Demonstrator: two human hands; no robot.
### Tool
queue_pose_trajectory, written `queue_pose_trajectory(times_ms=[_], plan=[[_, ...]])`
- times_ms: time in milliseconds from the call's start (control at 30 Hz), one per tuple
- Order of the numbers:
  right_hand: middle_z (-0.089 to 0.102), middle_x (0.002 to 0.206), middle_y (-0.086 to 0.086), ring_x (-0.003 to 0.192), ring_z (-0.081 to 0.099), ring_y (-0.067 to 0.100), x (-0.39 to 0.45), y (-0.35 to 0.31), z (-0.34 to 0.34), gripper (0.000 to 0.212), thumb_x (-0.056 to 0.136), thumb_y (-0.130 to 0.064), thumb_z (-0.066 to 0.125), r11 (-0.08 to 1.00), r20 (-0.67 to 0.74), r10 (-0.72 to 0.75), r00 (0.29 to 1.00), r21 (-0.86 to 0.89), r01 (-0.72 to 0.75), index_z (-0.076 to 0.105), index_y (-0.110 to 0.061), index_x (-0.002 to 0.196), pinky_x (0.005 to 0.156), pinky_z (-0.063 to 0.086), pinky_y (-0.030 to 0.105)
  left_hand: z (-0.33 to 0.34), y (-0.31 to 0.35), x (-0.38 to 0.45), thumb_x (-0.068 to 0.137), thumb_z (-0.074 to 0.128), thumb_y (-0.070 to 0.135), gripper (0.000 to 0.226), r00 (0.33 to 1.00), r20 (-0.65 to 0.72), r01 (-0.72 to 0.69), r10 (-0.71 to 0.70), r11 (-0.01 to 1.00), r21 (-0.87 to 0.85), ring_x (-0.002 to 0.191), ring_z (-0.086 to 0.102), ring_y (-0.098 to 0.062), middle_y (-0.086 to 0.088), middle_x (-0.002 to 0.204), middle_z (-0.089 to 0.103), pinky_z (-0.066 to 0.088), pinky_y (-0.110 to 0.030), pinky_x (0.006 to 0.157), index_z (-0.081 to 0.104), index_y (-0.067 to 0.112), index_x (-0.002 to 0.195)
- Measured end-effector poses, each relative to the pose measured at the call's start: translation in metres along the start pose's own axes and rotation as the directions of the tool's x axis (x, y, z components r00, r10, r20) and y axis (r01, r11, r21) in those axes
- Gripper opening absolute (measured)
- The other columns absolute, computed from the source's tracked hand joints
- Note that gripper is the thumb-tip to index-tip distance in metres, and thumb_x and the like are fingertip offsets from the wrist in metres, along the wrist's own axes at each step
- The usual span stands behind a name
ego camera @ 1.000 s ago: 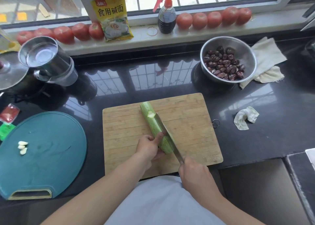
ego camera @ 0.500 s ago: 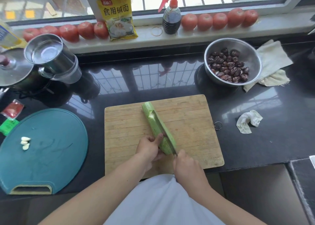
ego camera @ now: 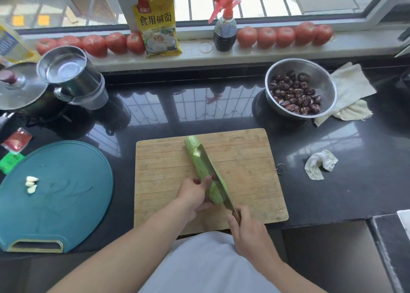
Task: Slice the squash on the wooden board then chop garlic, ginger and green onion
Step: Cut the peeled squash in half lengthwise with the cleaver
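Squash: lying lengthwise mid-board, pointing to 11 o'clock.
Left hand: pinching the near end.
Right hand: gripping the knife.
Risk: blade sliding along skin, nicking the left thumb.

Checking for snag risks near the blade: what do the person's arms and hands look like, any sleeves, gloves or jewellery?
Both forearms are bare, with no sleeves in view. The left hand and right hand wear no gloves, and no rings or watch show. A light top covers the torso.
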State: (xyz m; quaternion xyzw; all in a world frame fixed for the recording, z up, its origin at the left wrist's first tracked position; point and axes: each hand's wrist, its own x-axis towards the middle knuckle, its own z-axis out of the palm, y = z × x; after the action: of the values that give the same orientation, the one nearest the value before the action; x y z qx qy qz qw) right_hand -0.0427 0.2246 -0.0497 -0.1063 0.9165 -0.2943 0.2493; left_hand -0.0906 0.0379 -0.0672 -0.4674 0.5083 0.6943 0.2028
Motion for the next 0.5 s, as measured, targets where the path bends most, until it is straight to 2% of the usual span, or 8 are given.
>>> queue_pose_trajectory(times_ms=[67, 100, 167, 200, 333, 500], plan=[[0.057, 0.105, -0.025, 0.093, 0.058, 0.015, 0.0, -0.005, -0.001, 0.036, 0.094, -0.063, 0.018, 1.0, 0.001, -0.017, 1.0, 0.008, 0.017, 0.026, -0.05, 0.126, 0.07, 0.044, 0.037, 0.0, 0.001, -0.001, 0.099, 0.065, 0.028, 0.033, 0.999, 0.025, -0.045, 0.045, 0.999, -0.002, 0.091, 0.076, -0.03, -0.005, 0.119, 0.071, 0.064, -0.051, 0.071, 0.053, 0.023, 0.129], [0.051, 0.121, -0.028, 0.104, 0.055, 0.013, 0.0, -0.007, -0.001, 0.043, 0.096, -0.06, 0.016, 0.999, 0.004, -0.034, 0.999, -0.003, 0.034, 0.017, -0.051, 0.138, 0.075, 0.045, 0.036, 0.0, 0.002, -0.001, 0.099, 0.065, 0.027, 0.03, 0.997, 0.043, -0.064, 0.064, 0.998, 0.003, 0.092, 0.076, -0.03, -0.002, 0.121, 0.07, 0.064, -0.052, 0.071, 0.052, 0.036, 0.125], [0.044, 0.14, -0.019, 0.114, 0.052, 0.017, 0.001, -0.009, -0.001, 0.054, 0.096, -0.057, 0.012, 0.997, 0.017, -0.067, 0.998, -0.038, 0.068, 0.007, -0.048, 0.149, 0.082, 0.046, 0.039, 0.001, 0.002, -0.003, 0.101, 0.063, 0.026, 0.034, 0.995, 0.056, -0.082, 0.081, 0.996, 0.022, 0.096, 0.075, -0.03, 0.002, 0.122, 0.069, 0.063, -0.053, 0.072, 0.051, 0.054, 0.116], [0.045, 0.139, -0.013, 0.111, 0.054, 0.021, 0.003, -0.011, 0.0, 0.056, 0.095, -0.056, 0.011, 0.995, 0.023, -0.076, 0.997, -0.056, 0.077, 0.003, -0.047, 0.15, 0.082, 0.047, 0.042, 0.001, 0.001, -0.003, 0.101, 0.062, 0.026, 0.035, 0.995, 0.055, -0.086, 0.084, 0.996, 0.03, 0.097, 0.075, -0.029, 0.004, 0.122, 0.07, 0.063, -0.053, 0.072, 0.051, 0.056, 0.116], [0.054, 0.12, -0.002, 0.094, 0.057, 0.028, 0.018, -0.02, 0.01, 0.057, 0.1, -0.046, 0.018, 0.986, 0.005, -0.119, 0.993, -0.116, 0.119, 0.002, -0.038, 0.154, 0.075, 0.047, 0.045, -0.001, -0.002, -0.001, 0.102, 0.061, 0.027, 0.05, 0.995, 0.053, -0.081, 0.079, 0.996, 0.023, 0.094, 0.076, -0.028, 0.001, 0.122, 0.071, 0.064, -0.051, 0.072, 0.043, 0.05, 0.143], [0.057, 0.115, 0.003, 0.091, 0.06, 0.032, 0.031, -0.027, 0.013, 0.057, 0.103, -0.043, 0.024, 0.983, -0.016, -0.108, 0.994, -0.152, 0.104, 0.001, -0.034, 0.155, 0.074, 0.048, 0.047, -0.003, -0.004, -0.003, 0.101, 0.062, 0.031, 0.058, 0.997, 0.04, -0.07, 0.068, 0.997, 0.037, 0.097, 0.075, -0.027, 0.004, 0.125, 0.069, 0.063, -0.05, 0.074, 0.036, 0.053, 0.148]])
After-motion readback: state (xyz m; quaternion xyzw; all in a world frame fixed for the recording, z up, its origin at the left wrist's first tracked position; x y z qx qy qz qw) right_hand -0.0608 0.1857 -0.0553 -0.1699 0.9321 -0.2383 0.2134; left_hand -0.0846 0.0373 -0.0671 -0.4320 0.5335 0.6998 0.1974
